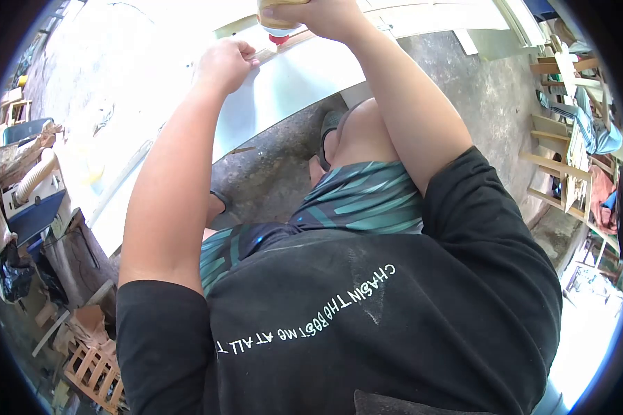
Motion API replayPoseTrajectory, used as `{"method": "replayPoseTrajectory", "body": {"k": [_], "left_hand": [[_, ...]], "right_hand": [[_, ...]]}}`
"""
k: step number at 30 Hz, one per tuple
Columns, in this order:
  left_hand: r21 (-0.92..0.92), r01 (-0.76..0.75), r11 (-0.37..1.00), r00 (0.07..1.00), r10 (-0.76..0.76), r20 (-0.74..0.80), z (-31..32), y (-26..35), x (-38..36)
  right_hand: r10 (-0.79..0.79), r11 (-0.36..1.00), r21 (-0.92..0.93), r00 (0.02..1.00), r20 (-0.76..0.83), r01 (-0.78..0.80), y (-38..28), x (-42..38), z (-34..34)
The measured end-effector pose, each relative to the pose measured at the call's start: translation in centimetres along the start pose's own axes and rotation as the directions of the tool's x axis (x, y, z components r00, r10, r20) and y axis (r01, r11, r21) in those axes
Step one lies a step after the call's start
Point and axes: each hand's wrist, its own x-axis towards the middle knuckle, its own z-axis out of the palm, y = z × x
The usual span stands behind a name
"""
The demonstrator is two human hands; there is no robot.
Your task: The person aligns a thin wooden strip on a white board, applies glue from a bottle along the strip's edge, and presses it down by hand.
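Note:
My right hand (332, 17) is wrapped around a glue bottle (278, 24), turned so its red nozzle points down at a pale board (298, 76). The bottle's upper part is cut off by the top edge of the view. To the left of the nozzle, my left hand (225, 66) is closed, with thumb and fingers pressed together over the board near a thin wooden strip (263, 53). Whether anything is pinched in those fingers is hidden. Bright glare washes out much of the board's surface.
Below the board is a grey concrete floor (263, 180). Stacked wood pieces (561, 138) stand at the right. On the left are a blue machine with a ribbed hose (38, 173), a slatted wooden crate (93, 377) and wood scraps. White panels (436, 17) lie at the top.

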Motion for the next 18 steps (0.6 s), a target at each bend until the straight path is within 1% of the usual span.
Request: {"method": "replayPoseTrajectory", "body": {"k": [4, 11, 17, 18], "left_hand": [[-0.023, 0.034, 0.999, 0.999, -0.033, 0.023, 0.13, -0.12, 0.16], [-0.001, 0.025, 1.0, 0.999, -0.025, 0.023, 0.26, -0.35, 0.33], [-0.011, 0.004, 1.0, 1.0, -0.004, 0.01, 0.16, -0.57, 0.29], [-0.014, -0.008, 1.0, 1.0, 0.008, -0.001, 0.26, -0.81, 0.36]], "right_hand": [[-0.006, 1.0, -0.017, 1.0, -0.021, 0.005, -0.03, -0.24, 0.19], [-0.002, 0.998, 0.059, 1.0, -0.014, 0.003, 0.11, -0.09, 0.36], [-0.013, 0.996, 0.089, 1.0, 0.0, 0.013, -0.16, -0.18, 0.41], [-0.021, 0.998, 0.064, 1.0, -0.005, 0.021, -0.46, -0.39, 0.36]]}}
